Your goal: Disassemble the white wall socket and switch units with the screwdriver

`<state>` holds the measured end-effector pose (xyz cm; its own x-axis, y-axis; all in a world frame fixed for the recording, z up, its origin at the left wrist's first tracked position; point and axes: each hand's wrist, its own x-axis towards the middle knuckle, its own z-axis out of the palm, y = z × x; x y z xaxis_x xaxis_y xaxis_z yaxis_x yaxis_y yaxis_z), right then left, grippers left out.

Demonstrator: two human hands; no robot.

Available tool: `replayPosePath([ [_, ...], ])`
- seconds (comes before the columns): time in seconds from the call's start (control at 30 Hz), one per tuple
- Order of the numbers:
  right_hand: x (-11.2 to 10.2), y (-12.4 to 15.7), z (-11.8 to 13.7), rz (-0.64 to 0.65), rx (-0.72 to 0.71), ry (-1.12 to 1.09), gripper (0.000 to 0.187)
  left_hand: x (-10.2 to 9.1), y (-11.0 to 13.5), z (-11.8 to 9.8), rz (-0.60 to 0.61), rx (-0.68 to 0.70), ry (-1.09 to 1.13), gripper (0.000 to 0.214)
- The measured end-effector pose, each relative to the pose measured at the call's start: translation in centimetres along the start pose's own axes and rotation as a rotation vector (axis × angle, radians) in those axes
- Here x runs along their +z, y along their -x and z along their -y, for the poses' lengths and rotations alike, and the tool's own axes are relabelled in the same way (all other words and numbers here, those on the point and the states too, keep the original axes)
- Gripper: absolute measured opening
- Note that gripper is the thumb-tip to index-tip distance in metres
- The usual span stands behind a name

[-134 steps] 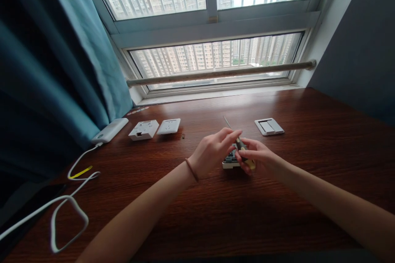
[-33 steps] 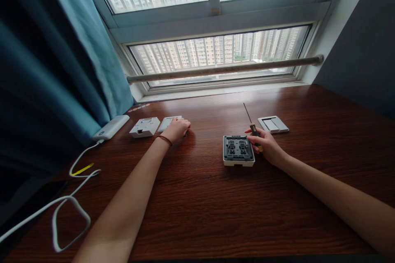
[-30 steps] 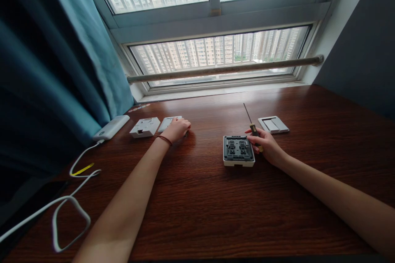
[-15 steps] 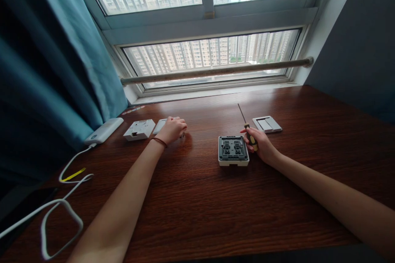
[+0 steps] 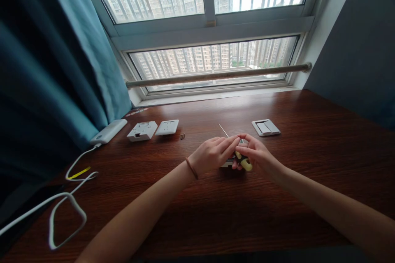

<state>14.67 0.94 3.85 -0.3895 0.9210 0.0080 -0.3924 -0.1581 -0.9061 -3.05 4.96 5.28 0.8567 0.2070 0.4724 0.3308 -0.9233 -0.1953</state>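
Over the white mounting box point(image 5: 227, 164), my two hands meet at the fingertips and hide most of it. My right hand point(image 5: 259, 154) is closed round a screwdriver point(image 5: 246, 163) with a yellow and black handle. The screwdriver's thin shaft points away to the upper left, beyond the hands. My left hand point(image 5: 211, 154) comes in from the left with its fingers together and bent, touching the right fingers. What lies between its fingertips is hidden. A few small screws point(image 5: 182, 136) rest on the table beyond my left wrist.
On the left are a white socket panel point(image 5: 167, 127), another white box point(image 5: 142, 131) and a white power bank point(image 5: 108, 131) with a looping cable point(image 5: 68, 195). A yellow strip point(image 5: 79, 172) lies by the cable. A white switch panel point(image 5: 266, 127) sits right, beyond my right hand.
My left hand has moved right from beside the screws to the mounting box. My right hand has shifted left over the box with the screwdriver. The socket panel and screws are now uncovered.
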Motion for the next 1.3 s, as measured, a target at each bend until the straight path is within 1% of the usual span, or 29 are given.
replayPosePath([
  [0.07, 0.0, 0.0, 0.0, 0.033, -0.015, 0.029, 0.040, -0.1, 0.1, -0.5, -0.061, -0.077, 0.049, 0.031],
  [0.1, -0.2, -0.2, 0.1, 0.027, -0.047, 0.060, 0.040, -0.2, 0.1, -0.5, -0.110, -0.150, 0.101, 0.029],
  [0.17, -1.2, -0.6, 0.4, -0.050, -0.168, 0.194, 0.037, -0.6, 0.0, -0.2, -0.251, -0.367, 0.262, 0.024],
  [0.23, -2.7, -1.0, 0.6, -0.153, -0.314, 0.434, 0.032, -1.2, -0.4, 0.5, -0.423, -0.594, 0.493, 0.019],
  [0.27, -3.6, -1.2, 0.5, -0.181, -0.369, 0.571, 0.034, -1.6, -0.8, 1.0, -0.502, -0.681, 0.622, 0.017],
  [0.3, -4.6, -1.3, 0.3, -0.174, -0.396, 0.702, 0.042, -2.0, -1.1, 1.5, -0.567, -0.740, 0.753, 0.016],
  [0.33, -5.5, -1.4, -0.1, -0.146, -0.390, 0.806, 0.055, -2.3, -1.5, 2.1, -0.609, -0.773, 0.877, 0.017],
  [0.37, -6.3, -1.6, -0.6, -0.103, -0.360, 0.877, 0.068, -2.6, -1.9, 2.7, -0.621, -0.789, 0.988, 0.018],
  [0.4, -7.0, -1.7, -1.1, -0.058, -0.336, 0.915, 0.082, -2.9, -2.3, 3.4, -0.608, -0.795, 1.082, 0.018],
  [0.47, -8.0, -1.8, -2.3, 0.057, -0.317, 0.951, 0.105, -3.1, -3.1, 4.4, -0.526, -0.791, 1.221, 0.019],
  [0.53, -8.3, -1.9, -3.0, 0.156, -0.324, 0.934, 0.113, -2.6, -3.9, 4.9, -0.451, -0.771, 1.298, 0.021],
  [0.6, -8.4, -1.8, -3.4, 0.199, -0.322, 0.872, 0.112, -1.7, -4.5, 4.8, -0.440, -0.766, 1.325, 0.023],
  [0.7, -8.3, -1.7, -3.2, 0.221, -0.282, 0.764, 0.107, 0.0, -4.8, 3.9, -0.462, -0.790, 1.354, 0.023],
  [0.77, -8.4, -1.7, -3.0, 0.246, -0.258, 0.718, 0.104, 0.7, -4.7, 3.3, -0.459, -0.795, 1.376, 0.023],
  [0.9, -8.6, -1.7, -2.8, 0.270, -0.240, 0.691, 0.102, 0.9, -4.2, 2.6, -0.446, -0.791, 1.386, 0.022],
  [1.0, -8.6, -1.7, -2.9, 0.261, -0.233, 0.691, 0.101, 1.0, -4.0, 2.5, -0.427, -0.773, 1.376, 0.021],
  [1.13, -8.4, -1.6, -2.8, 0.249, -0.224, 0.678, 0.102, 1.5, -4.0, 2.4, -0.392, -0.732, 1.381, 0.021],
  [1.3, -8.2, -1.5, -2.6, 0.242, -0.211, 0.686, 0.102, 1.7, -4.0, 2.3, -0.385, -0.722, 1.368, 0.021],
])
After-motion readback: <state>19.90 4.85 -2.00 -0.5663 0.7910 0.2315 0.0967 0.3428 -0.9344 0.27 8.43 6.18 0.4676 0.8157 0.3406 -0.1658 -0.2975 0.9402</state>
